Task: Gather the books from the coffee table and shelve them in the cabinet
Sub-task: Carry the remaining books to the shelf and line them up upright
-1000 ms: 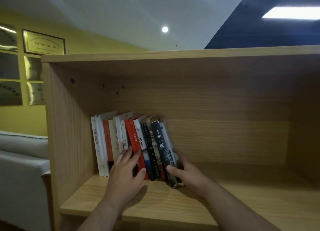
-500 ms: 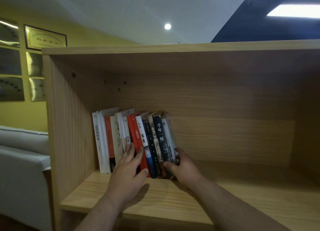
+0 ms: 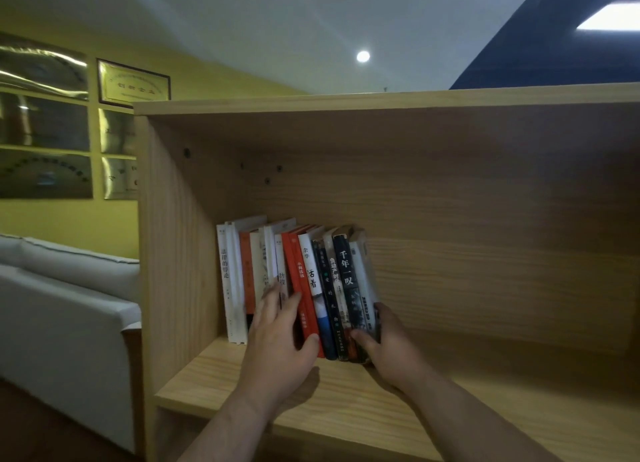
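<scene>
A row of several books [image 3: 313, 271] stands on the shelf board of the wooden cabinet [image 3: 485, 413], packed toward its left wall and leaning slightly left at the top. White and orange spines are on the left, red in the middle, dark ones on the right. My left hand [image 3: 277, 340] lies with straight fingers against the spines of the middle books, thumb on the red one. My right hand [image 3: 388, 344] grips the lower end of the rightmost dark books, thumb across their spines and fingers behind the outer cover.
The shelf board to the right of the books is bare wood up to the frame edge. A white sofa [image 3: 69, 306] stands left of the cabinet. Framed plaques [image 3: 133, 82] hang on the yellow wall behind it.
The books on the right have been pushed more upright and closer to the rest. Both hands moved further into the shelf with them. The view shifted left and slightly down.
</scene>
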Demonstrator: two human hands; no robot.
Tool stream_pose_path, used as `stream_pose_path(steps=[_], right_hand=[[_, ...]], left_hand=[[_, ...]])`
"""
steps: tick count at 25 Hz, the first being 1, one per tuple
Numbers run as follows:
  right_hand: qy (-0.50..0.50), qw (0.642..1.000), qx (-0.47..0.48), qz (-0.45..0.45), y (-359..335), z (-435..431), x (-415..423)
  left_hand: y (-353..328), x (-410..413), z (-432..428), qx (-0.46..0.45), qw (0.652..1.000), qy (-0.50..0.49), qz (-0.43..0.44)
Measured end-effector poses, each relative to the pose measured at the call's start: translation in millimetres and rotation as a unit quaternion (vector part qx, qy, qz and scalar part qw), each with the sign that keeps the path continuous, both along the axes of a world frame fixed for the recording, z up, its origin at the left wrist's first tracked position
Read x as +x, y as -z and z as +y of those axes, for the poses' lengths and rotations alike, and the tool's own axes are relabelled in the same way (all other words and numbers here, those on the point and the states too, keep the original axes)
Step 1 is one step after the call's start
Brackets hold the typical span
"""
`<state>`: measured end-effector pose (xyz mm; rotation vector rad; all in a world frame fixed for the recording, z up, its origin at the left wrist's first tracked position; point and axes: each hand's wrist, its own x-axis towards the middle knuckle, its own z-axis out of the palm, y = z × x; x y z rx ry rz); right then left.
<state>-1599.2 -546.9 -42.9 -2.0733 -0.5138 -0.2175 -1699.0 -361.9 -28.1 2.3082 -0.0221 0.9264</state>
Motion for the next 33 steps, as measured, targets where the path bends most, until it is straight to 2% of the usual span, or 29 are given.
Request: stream_pose_path(steps=[3, 6, 10, 12, 17, 21, 26, 28, 30, 33], right_hand=[[0.009, 1.0, 0.011, 0.006, -0.1, 0.2, 1.6], [0.016, 1.0, 0.015, 0.018, 1.7, -0.7, 4.4], [0.012, 0.999, 0.032, 0.023, 2.1, -1.9, 5.7], [0.01, 0.999, 0.032, 0.028, 2.1, -2.6, 6.7], [0.011, 0.999, 0.032, 0.034, 2.8, -2.7, 6.8], [0.005, 0.998, 0.043, 0.033, 1.6, -2.9, 7.2], [0.012, 0.998, 0.045, 0.035, 3.2, -3.0, 10.7], [0.013, 0.998, 0.044, 0.037, 2.7, -3.1, 10.5], [0.015, 0.999, 0.036, 0.032, 3.7, -3.3, 11.9], [0.021, 0.999, 0.027, 0.031, 5.5, -2.9, 12.3]], left_hand=[[0.7, 1.8, 2.5, -0.033, 0.999, 0.019, 0.019], [-5.6, -0.3, 6.7, -0.077, 0.997, 0.026, -0.012], [-51.1, 10.9, 29.7, -0.147, 0.987, -0.048, -0.046], [-79.6, 21.7, 41.3, -0.185, 0.98, -0.049, -0.053], [-101.5, 37.3, 61.5, -0.038, 0.997, -0.069, 0.011], [-99.6, 36.9, 57.4, 0.009, 0.995, -0.088, -0.046], [-102.1, 19.7, 50.0, -0.08, 0.987, -0.087, -0.11], [-94.3, 9.8, 46.6, -0.15, 0.979, -0.052, -0.125], [-79.5, 2.5, 38.8, -0.222, 0.969, -0.019, -0.103], [-54.6, -2.2, 29.5, -0.242, 0.969, 0.005, -0.045]])
